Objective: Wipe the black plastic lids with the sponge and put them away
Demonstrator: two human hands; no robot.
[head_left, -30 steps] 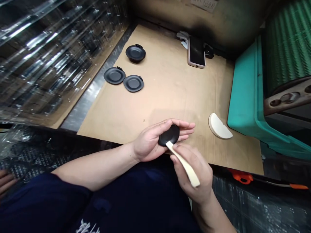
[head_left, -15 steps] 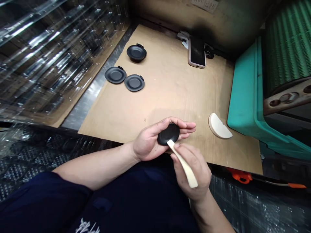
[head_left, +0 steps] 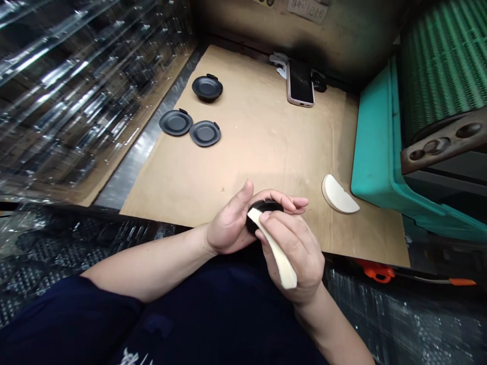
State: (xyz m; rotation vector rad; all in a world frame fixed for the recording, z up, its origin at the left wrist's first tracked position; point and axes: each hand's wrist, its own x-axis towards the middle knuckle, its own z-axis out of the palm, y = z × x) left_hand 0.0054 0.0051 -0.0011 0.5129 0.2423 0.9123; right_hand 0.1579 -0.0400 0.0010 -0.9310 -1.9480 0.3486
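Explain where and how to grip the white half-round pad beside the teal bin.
Probably pinch the white pad by its left end, from above and the left: its thick edge shows there, while the teal bin crowds the other end.

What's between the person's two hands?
Head view: a black dish in the left hand and a cream pad in the right hand, its tip over the dish.

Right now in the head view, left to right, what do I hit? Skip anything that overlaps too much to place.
Leftmost black dish → black piece in the left hand → phone → white half-round piece → teal bin.
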